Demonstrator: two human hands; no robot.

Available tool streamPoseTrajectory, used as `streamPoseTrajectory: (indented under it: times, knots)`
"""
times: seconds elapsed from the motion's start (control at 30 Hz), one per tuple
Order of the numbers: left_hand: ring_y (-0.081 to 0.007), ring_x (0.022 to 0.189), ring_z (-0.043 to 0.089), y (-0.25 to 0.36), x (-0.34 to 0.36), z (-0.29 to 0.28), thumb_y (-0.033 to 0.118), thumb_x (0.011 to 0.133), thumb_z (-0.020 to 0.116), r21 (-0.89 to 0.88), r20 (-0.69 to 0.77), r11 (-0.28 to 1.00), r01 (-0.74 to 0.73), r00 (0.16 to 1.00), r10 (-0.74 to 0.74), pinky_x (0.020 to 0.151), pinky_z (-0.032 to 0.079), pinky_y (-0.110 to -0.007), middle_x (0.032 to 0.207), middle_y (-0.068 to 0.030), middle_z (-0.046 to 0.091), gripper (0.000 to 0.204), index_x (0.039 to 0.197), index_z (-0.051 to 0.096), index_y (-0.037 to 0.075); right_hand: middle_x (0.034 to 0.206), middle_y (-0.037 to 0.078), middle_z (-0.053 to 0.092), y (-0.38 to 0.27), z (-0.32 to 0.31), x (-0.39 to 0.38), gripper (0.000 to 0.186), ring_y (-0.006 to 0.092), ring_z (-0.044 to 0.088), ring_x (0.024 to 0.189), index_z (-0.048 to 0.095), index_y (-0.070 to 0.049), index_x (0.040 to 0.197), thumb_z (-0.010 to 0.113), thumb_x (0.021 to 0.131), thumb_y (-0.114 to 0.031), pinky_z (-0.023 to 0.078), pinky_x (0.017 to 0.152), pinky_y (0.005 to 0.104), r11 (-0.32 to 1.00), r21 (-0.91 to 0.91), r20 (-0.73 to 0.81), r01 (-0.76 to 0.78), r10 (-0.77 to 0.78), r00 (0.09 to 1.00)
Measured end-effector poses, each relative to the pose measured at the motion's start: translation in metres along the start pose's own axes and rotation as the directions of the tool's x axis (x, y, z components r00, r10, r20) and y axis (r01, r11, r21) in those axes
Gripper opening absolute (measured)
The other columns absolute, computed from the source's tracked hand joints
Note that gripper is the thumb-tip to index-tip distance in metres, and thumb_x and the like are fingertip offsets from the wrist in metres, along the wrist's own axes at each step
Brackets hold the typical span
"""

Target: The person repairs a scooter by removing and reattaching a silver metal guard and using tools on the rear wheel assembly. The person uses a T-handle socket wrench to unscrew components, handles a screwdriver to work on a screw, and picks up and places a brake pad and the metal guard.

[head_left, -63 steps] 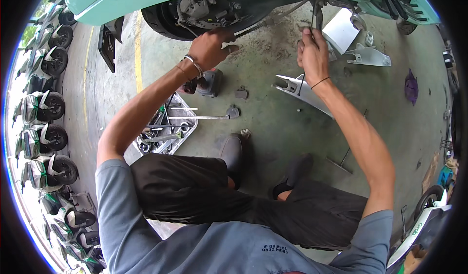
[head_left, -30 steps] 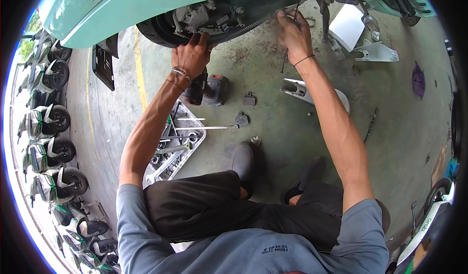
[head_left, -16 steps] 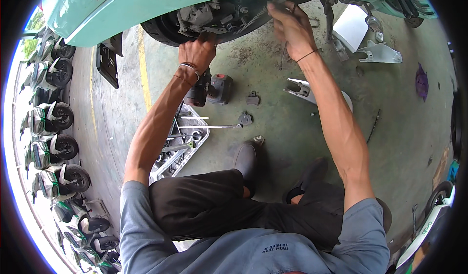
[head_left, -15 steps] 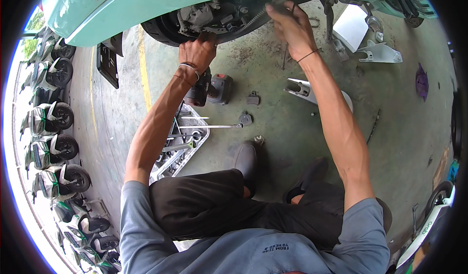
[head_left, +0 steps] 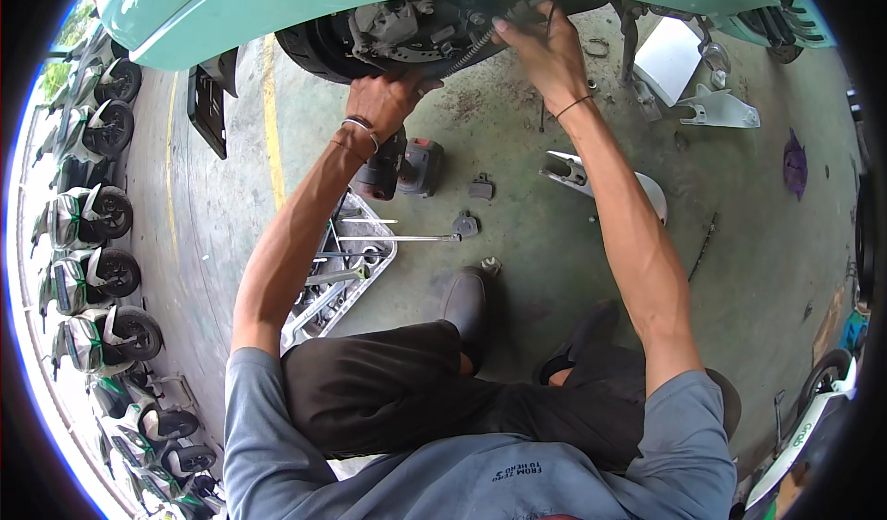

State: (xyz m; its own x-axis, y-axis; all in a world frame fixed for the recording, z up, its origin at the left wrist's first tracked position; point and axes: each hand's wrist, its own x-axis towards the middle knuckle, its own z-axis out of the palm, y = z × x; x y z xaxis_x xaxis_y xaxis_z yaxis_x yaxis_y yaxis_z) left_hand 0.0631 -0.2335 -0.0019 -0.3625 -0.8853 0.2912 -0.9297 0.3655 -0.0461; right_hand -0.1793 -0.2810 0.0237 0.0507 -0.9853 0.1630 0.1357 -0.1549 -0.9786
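Observation:
Above me hangs the pale green body of a scooter (head_left: 443,2), and under it sits a wheel with a black tyre (head_left: 309,53). A metal brake caliper (head_left: 383,23) is seen by the wheel. My left hand (head_left: 383,102) is curled against the tyre's near edge, its fingertips partly hidden. My right hand (head_left: 550,58) reaches up to a rod-like part beneath the body, thumb on one side and fingers bent on the other; what it grips is hard to make out. Between the hands runs a cable sheathed in a coil spring (head_left: 469,55).
A cordless power tool (head_left: 420,167) stands below my left hand, beside an open tool tray (head_left: 356,270). Two brake pads (head_left: 480,186) lie on the floor. White panels (head_left: 665,58), a silver cover (head_left: 568,171) and a purple rag (head_left: 795,164) lie to the right. Parked scooters (head_left: 88,275) line the left.
My left hand has shifted slightly right along the tyre, its thumb now stretched out to the right. My right hand has moved a little left and stays at the rod-like part.

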Motion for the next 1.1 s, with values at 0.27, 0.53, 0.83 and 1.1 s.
streamPoseTrajectory:
  times: [0.27,0.53,0.83,1.1]
  knots:
    - [-0.0333,0.071,0.069,0.008,0.014,-0.003,0.042,0.093,0.053,0.013,0.208,0.987,0.161,0.965,-0.16,0.064,0.055,-0.044,0.078,-0.0145,0.07,0.031,0.092,0.073,0.017,0.099,0.008,0.067,0.01,-0.008,-0.003,0.044,0.0148,0.061,0.093,0.059,0.002,0.11,0.079,0.076,-0.017,0.048,0.078,0.0291,0.994,-0.102,-0.009,-0.032,0.031,0.999]
    - [-0.0332,0.082,0.07,0.02,0.019,-0.01,0.022,0.09,0.052,0.099,0.263,0.978,0.185,0.943,-0.205,0.07,0.055,-0.044,0.091,-0.0143,0.07,0.024,0.09,0.072,0.007,0.099,0.005,0.065,0.011,0.0,-0.007,0.038,0.0123,0.059,0.092,0.06,-0.002,0.106,0.08,0.075,-0.01,0.047,0.081,0.0273,0.994,0.043,-0.041,-0.101,0.102,0.994]
    - [-0.0305,0.085,0.07,0.024,0.022,-0.012,0.016,0.09,0.052,0.131,0.282,0.984,0.125,0.946,-0.157,0.072,0.055,-0.042,0.094,-0.012,0.069,0.021,0.097,0.071,0.012,0.091,0.0,0.067,0.024,0.003,0.005,0.037,0.0052,0.055,0.074,0.061,-0.006,0.106,0.081,0.075,-0.011,0.035,0.06,0.0228,0.996,0.073,-0.059,-0.055,0.059,0.997]
    - [-0.0281,0.085,0.07,0.015,0.026,-0.005,0.017,0.09,0.051,0.215,0.284,0.976,0.043,0.953,-0.105,0.071,0.055,-0.041,0.09,-0.0123,0.069,0.02,0.094,0.071,0.014,0.089,0.006,0.069,0.02,0.004,-0.001,0.035,0.0113,0.061,0.083,0.061,-0.001,0.099,0.082,0.074,-0.015,0.046,0.078,0.0263,0.999,-0.033,-0.066,-0.029,0.027,0.997]
